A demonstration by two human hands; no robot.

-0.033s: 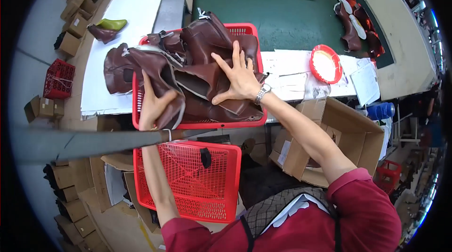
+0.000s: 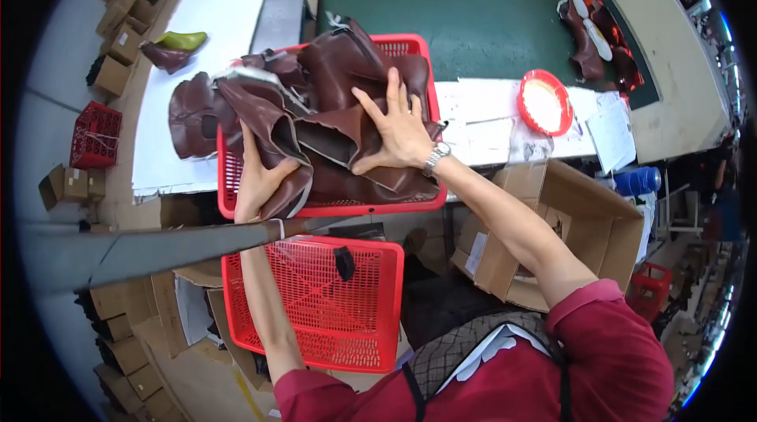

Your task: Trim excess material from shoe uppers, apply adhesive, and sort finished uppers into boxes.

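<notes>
Brown leather boot uppers (image 2: 331, 115) heaped, crumpled, overflowing red basket (image 2: 410, 203) on bench.

Nothing visibly changes between the earlier picture and this one. The right hand (image 2: 398, 134) lies spread on the heap of dark brown leather boot pieces (image 2: 339, 67) at the same spot, and the left hand (image 2: 256, 178) grips the same fold at the near edge of the red plastic mesh basket (image 2: 410, 42). The leather pieces show no shift either.
</notes>
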